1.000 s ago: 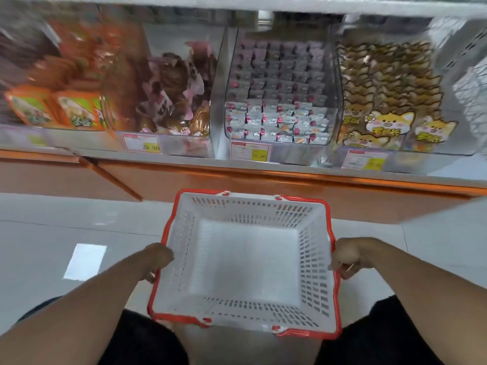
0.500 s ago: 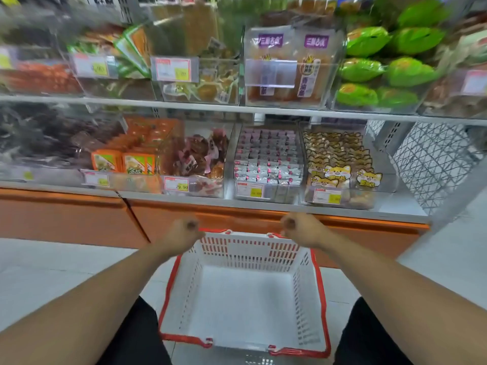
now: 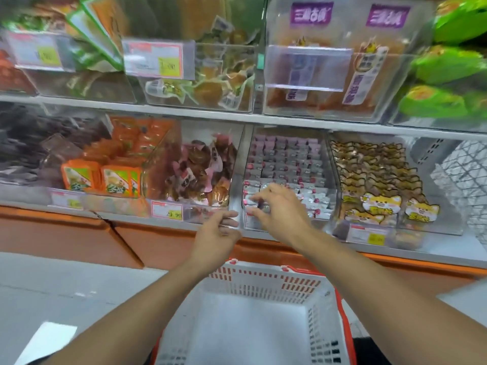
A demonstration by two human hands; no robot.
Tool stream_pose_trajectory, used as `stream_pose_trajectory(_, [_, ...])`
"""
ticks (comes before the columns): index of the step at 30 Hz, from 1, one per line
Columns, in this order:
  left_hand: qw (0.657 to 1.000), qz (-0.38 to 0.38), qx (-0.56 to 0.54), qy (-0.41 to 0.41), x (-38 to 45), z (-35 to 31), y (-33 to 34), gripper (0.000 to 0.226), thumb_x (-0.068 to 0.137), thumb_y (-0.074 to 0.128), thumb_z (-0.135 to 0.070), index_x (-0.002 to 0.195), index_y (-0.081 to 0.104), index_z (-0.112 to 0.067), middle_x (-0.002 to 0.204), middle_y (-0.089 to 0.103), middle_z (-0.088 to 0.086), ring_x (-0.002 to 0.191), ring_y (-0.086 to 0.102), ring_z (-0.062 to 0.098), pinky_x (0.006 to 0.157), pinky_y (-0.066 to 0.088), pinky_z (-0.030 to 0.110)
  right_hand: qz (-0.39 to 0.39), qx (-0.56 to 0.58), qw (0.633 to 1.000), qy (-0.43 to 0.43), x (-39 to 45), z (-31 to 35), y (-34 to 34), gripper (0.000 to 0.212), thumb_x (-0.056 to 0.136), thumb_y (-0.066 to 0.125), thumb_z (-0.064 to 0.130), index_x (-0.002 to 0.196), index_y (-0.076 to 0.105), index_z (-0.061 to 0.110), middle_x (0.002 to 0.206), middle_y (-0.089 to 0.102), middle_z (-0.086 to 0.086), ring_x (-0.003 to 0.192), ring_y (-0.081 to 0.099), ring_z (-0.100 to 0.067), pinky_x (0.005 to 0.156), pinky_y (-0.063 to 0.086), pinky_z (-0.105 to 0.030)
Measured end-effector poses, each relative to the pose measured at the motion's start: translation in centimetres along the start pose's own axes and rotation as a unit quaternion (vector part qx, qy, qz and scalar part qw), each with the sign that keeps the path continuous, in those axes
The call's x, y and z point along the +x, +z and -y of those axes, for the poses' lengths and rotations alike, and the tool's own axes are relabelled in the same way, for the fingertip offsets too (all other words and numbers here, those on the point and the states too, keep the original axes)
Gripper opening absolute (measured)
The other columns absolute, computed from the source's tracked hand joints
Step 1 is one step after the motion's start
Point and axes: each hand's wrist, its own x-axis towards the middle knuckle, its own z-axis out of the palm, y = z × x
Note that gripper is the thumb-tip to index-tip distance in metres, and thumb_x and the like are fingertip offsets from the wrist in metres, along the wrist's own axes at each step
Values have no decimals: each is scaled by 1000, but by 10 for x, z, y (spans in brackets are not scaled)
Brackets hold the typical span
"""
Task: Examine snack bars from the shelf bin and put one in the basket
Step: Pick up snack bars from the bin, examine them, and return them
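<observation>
Snack bars (image 3: 286,164) stacked in clear shelf bin (image 3: 332,180). Right hand (image 3: 279,209) at bin front, fingers spread loose over front bars, nothing gripped. Left hand (image 3: 214,234) just left of bin, fingers straight, empty. Basket (image 3: 325,306) below bin.

Shop: price-tagged snack bins (image 3: 287,175)

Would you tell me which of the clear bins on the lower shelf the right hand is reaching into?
The right hand reaches into the bin of small white-and-pink bars, between the brown-and-pink wrapper bin and the cartoon-dog packet bin.
</observation>
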Motion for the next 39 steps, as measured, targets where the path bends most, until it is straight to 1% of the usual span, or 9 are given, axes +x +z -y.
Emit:
stream_pose_trajectory(4, [1000, 8, -22, -3, 17, 5, 4, 21, 90, 65, -5, 104, 62, -20, 82, 65, -5, 73, 60, 11, 68, 50, 21, 16, 61, 998, 20, 12, -1, 1, 29, 88, 73, 47, 114, 72, 33, 93, 51, 16, 91, 53, -9, 75, 39, -27])
stream_pose_trajectory(8, [998, -2, -57, -11, 27, 1, -3, 12, 92, 67, -9, 98, 63, -19, 67, 64, -8, 69, 67, 19, 68, 53, 33, 36, 125, 991, 43, 17, 2, -7, 11, 90, 74, 37, 79, 71, 36, 90, 58, 12, 82, 57, -9, 75, 47, -33])
stream_pose_trajectory(13, [984, -85, -155, -3, 28, -15, -8, 6, 95, 67, -25, 98, 67, -21, 74, 69, 0, 67, 68, 10, 63, 56, 25, -151, 316, 935, 52, 12, 11, -38, 11, 96, 66, 34, 86, 69, 32, 82, 69, 15, 72, 61, 1, 61, 43, -10])
stream_pose_trajectory(16, [982, -65, -179, 10, 23, -24, -13, 13, 92, 68, -43, 102, 70, -34, 94, 75, -3, 83, 72, 13, 72, 61, 32, -199, 394, 893, 88, 4, 14, -50, 11, 98, 63, 35, 88, 66, 31, 84, 73, 10, 73, 68, -9, 62, 53, -20])
stream_pose_trajectory(20, [976, -14, -215, -13, 14, -30, -9, 32, 80, 69, -52, 106, 74, -34, 105, 77, -5, 97, 73, 13, 75, 60, 29, -112, 554, 799, 203, -9, 19, -41, 18, 101, 58, 27, 101, 67, 12, 88, 78, -4, 78, 75, -17, 70, 60, -25])
stream_pose_trajectory(24, [925, -23, -372, -75, 15, -27, -8, 50, 66, 79, -44, 109, 75, -20, 108, 77, 9, 97, 75, 22, 72, 59, 22, -66, 645, 719, 252, -8, 14, -41, 24, 103, 55, 23, 108, 66, 2, 92, 79, -8, 84, 76, -15, 72, 60, -21])
stream_pose_trajectory(29, [864, -6, -495, -98, 17, -22, -12, 47, 72, 78, -28, 113, 70, -5, 111, 74, 22, 99, 75, 26, 73, 60, 25, -46, 665, 700, 255, -8, 10, -41, 19, 101, 59, 18, 108, 66, 1, 96, 77, -13, 80, 75, -16, 74, 60, -23])
stream_pose_trajectory(34, [858, -25, -500, -113, 15, -19, -16, 47, 68, 79, -30, 105, 66, -4, 104, 76, 20, 93, 76, 23, 69, 60, 24, -19, 654, 713, 250, -14, 5, -42, 19, 92, 69, 17, 104, 70, 2, 93, 77, -14, 76, 72, -18, 70, 60, -23])
stream_pose_trajectory(39, [875, -19, -472, -105, 14, -17, -22, 30, 64, 83, -32, 86, 78, -12, 104, 76, 19, 87, 75, 19, 67, 59, 22, -19, 705, 642, 301, -20, 2, -38, 10, 92, 67, 10, 99, 69, 4, 82, 77, -7, 70, 73, -17, 69, 61, -25])
